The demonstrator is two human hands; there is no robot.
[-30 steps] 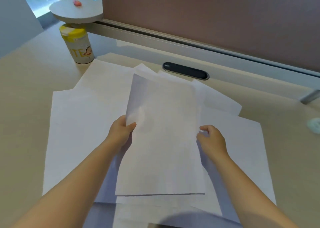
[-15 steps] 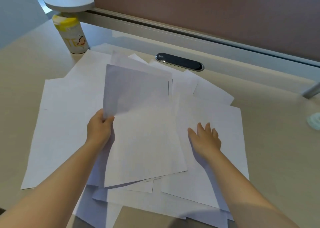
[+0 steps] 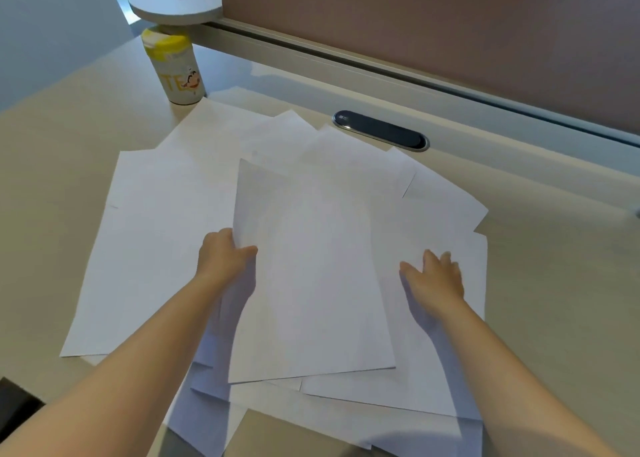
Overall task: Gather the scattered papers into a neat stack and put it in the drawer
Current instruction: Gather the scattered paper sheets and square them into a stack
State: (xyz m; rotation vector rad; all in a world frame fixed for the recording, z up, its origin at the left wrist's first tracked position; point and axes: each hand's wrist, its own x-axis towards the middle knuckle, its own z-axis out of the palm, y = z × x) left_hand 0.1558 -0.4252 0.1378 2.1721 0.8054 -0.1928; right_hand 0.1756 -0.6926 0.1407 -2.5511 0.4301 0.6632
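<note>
my left hand (image 3: 225, 259) pinches the top sheet's (image 3: 311, 283) left edge; right hand (image 3: 434, 280) flat, fingers spread on papers (image 3: 156, 248). thin, floppy, slippery; i'd grip edges.

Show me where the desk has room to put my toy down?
Bare desk lies right of the scattered papers, past the right hand. More lies left of them, before the yellow-lidded can. The middle is crowded: the left hand holds a sheet there.
</note>
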